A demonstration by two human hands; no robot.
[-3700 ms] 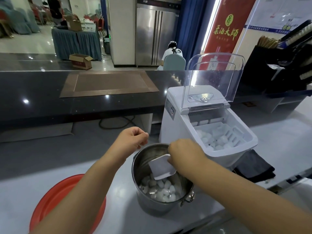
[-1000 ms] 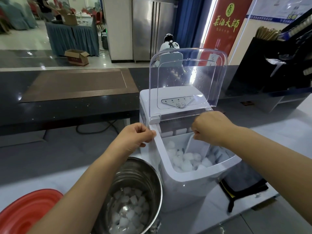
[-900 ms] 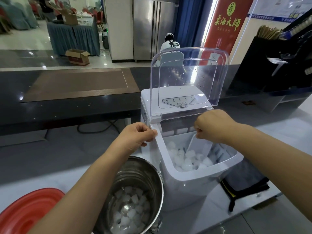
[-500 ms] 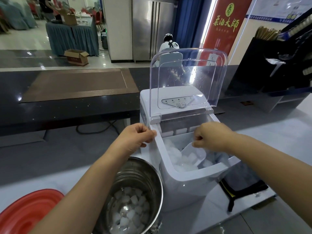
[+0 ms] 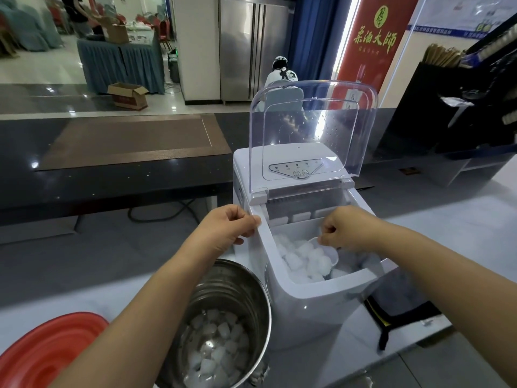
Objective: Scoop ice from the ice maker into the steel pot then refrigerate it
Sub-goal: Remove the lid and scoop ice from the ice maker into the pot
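Presently, items as found. Ice maker (image 5: 307, 303) — white, with its clear lid (image 5: 313, 130) raised upright; the basket holds loose ice (image 5: 293, 260). The scoop (image 5: 329, 254), white plastic, sits in the basket heaped with cubes. The right hand (image 5: 344, 231) grasps its handle, fingers curled. The left hand (image 5: 226, 228) pinches the left rim of the machine's opening. The steel pot (image 5: 229, 287) stands just beside the machine at lower left, its bottom covered with ice cubes (image 5: 215, 348).

Hazards, by estimate: the scoop looks overfilled, so a tilted wrist may roll cubes onto the counter while crossing the rim — the pot mouth sits low, partly under the left forearm.

Lettering: the red banner (image 5: 375, 37) reads 茶酒大師 in gold. The smaller line beneath and the control-panel marks are illegible.
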